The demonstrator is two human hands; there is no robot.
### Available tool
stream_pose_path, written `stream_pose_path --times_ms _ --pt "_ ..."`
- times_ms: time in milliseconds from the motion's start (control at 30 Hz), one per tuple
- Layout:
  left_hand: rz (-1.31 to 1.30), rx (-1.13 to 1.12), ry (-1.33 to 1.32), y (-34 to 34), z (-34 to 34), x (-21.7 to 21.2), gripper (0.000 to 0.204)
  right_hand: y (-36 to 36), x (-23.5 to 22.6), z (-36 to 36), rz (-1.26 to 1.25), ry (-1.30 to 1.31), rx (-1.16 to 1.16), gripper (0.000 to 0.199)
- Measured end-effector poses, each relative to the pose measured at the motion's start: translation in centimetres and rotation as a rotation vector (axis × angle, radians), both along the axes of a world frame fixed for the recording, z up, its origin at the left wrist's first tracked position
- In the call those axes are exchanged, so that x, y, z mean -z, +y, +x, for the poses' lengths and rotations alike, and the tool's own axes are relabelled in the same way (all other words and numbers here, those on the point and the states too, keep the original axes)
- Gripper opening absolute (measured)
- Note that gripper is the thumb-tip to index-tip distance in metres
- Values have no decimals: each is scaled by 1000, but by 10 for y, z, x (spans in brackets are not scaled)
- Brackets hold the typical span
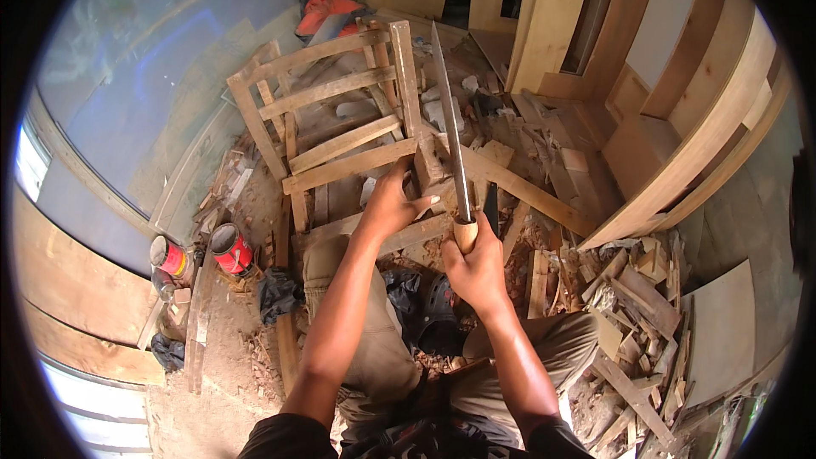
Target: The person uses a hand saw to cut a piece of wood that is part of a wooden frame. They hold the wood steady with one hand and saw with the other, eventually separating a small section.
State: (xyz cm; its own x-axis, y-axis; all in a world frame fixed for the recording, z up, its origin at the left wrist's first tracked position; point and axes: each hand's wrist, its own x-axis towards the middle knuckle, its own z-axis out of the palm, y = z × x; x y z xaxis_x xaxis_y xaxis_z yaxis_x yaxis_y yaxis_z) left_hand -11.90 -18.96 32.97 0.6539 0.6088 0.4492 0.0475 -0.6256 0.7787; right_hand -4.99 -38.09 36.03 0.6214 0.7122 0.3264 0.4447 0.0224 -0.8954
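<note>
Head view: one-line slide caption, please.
Right hand grips a long-bladed tool by its wooden handle, left hand at a wooden frame, scrap wood piled to the right.

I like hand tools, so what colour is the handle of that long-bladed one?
The handle is light tan; it shows best in the head view.

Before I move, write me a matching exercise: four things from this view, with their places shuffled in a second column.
Things
1. Long-bladed tool
2. Left hand
3. Red cans
4. Heap of wood scraps

Places
A. Lower right of the picture
B. Gripped in the right hand
C. Left side of the picture
D. At the wooden frame

Pairs: 1-B, 2-D, 3-C, 4-A
</note>
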Motion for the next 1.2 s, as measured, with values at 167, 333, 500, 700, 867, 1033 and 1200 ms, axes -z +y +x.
stream_pose_path --times_ms 167,333,500,700,867,1033,1200 --pt "-12 44 5 -5 0 -10 77 -24 -29 24 -26 926 -462 21" --pt "32 117 -101 5 -3 0 72 -27 -62 -1 340 60 -117 22" --pt "33 79 -54 4 -8 -7 71 -29 -53 -16 362 -209 51 26" --pt "79 2 100 -15 -5 -8 71 -31 2 -9 -107 119 -40 28" --pt "55 60 61 -24 -5 -9 71 -58 -14 6 -65 878 -400 25" --pt "80 53 29 -24 -7 -10 68 -63 -54 -8 189 155 -24 21" --pt "65 56 14 -23 -6 -8 70 -62 -64 -14 442 -40 54 23"
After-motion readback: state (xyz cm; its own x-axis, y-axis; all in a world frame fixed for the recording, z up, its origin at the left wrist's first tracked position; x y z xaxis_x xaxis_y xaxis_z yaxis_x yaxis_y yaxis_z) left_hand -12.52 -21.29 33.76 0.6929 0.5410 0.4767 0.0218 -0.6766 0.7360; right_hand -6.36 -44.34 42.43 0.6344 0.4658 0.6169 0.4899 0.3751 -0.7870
